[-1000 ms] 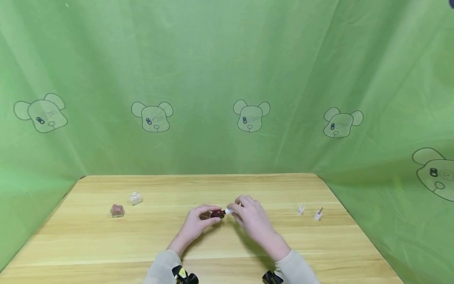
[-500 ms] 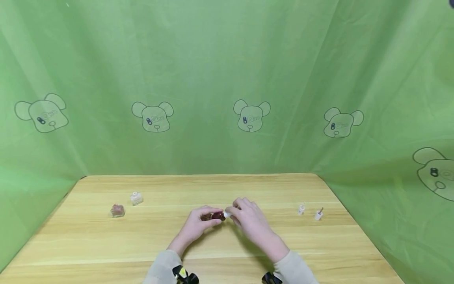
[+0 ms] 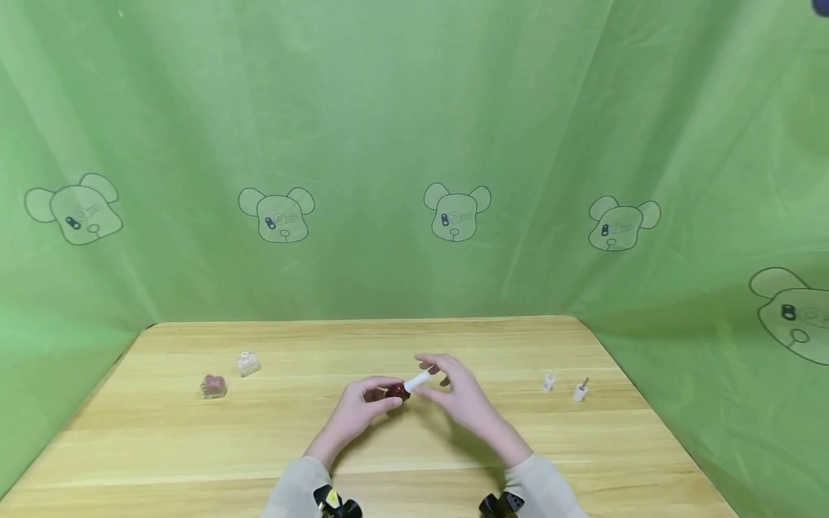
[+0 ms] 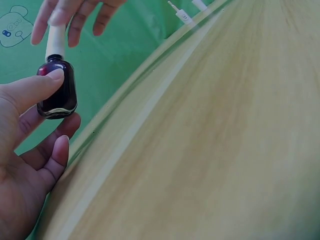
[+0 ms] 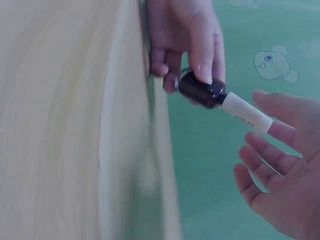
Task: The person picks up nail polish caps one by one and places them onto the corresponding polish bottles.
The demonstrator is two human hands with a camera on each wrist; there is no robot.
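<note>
My left hand [image 3: 352, 411] pinches a dark red nail polish bottle [image 4: 65, 94] between thumb and fingers, tilted above the table. Its long white cap [image 3: 417, 380] sits on the neck, and small print ending in 012 shows on it in the right wrist view. My right hand [image 3: 465, 399] is at the cap's free end with its fingers spread and loosely bent. In the right wrist view the thumb lies beside the cap and the index finger is behind its end; whether they touch it is hard to tell.
To the left on the wooden table [image 3: 194, 439] stand a pinkish uncapped bottle [image 3: 214, 386] and a clear one [image 3: 248, 364]. Two white brush caps, one nearer [image 3: 580, 391] and one farther [image 3: 549, 382], stand at the right, brushes upward. Green cloth [image 3: 369, 108] hangs behind.
My right fingers have loosened from round the white cap and spread, so more of the cap shows. The cap now tilts further up and away. My left hand has kept its grip on the bottle.
</note>
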